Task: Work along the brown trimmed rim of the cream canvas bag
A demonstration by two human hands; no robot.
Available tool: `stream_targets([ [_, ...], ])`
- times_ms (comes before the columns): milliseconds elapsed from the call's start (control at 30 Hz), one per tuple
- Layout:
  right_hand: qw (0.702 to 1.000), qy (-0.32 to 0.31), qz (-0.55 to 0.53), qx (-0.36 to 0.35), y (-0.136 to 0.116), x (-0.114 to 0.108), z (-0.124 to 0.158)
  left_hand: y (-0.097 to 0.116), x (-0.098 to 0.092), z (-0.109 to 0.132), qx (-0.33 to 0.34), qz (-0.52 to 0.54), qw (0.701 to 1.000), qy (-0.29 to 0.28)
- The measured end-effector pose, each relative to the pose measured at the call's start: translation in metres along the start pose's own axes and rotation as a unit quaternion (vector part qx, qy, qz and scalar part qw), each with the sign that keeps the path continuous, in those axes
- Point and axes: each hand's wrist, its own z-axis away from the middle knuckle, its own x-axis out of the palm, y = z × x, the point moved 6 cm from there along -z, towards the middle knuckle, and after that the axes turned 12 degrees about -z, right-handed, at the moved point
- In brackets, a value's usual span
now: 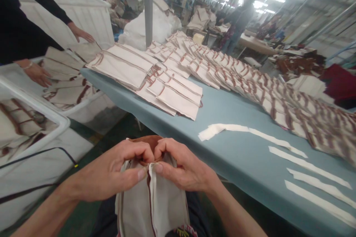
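Observation:
My left hand point(115, 172) and my right hand point(182, 166) both pinch the top edge of a cream fabric piece with brown trim point(155, 203), held low in front of me over my lap. The thumbs meet at a brown seam running down its middle. Fingers of both hands are curled tight on the cloth. The piece hangs down between my forearms, just short of the near edge of the blue-grey table point(239, 126).
Rows of cream pieces with brown trim point(172, 89) lie stacked across the table and run to the far right. White fabric strips point(306, 166) lie at the near right. White bins point(33, 126) hold more pieces at left, where another person's hands point(36, 72) rest. A grey post point(148, 7) stands behind.

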Motion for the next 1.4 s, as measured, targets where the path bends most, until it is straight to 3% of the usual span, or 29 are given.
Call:
stream_targets([
  [433, 1.000, 0.012, -0.001, 0.027, 0.013, 0.000, -0.003, -0.008, 0.006, 0.000, -0.032, 0.051, 0.998, 0.025],
  [600, 1.000, 0.007, 0.027, -0.001, 0.007, 0.001, -0.005, -0.002, 0.005, 0.002, -0.040, 0.070, 0.995, 0.056],
  [767, 0.993, -0.003, 0.112, -0.026, -0.008, 0.004, -0.007, 0.000, 0.000, 0.010, -0.047, -0.004, 0.994, 0.095],
  [933, 0.980, -0.043, 0.195, -0.006, -0.014, 0.011, -0.012, 0.007, -0.004, 0.011, -0.033, -0.089, 0.990, 0.103],
  [1067, 0.972, -0.041, 0.231, 0.008, -0.019, 0.013, -0.021, 0.014, -0.011, 0.011, -0.003, -0.138, 0.977, 0.161],
  [1167, 0.962, -0.034, 0.270, 0.034, -0.026, 0.011, -0.030, 0.018, -0.017, 0.011, 0.005, -0.159, 0.967, 0.197],
  [1400, 0.957, -0.048, 0.281, 0.048, -0.046, 0.003, -0.035, 0.023, -0.018, 0.014, 0.024, -0.157, 0.965, 0.210],
])
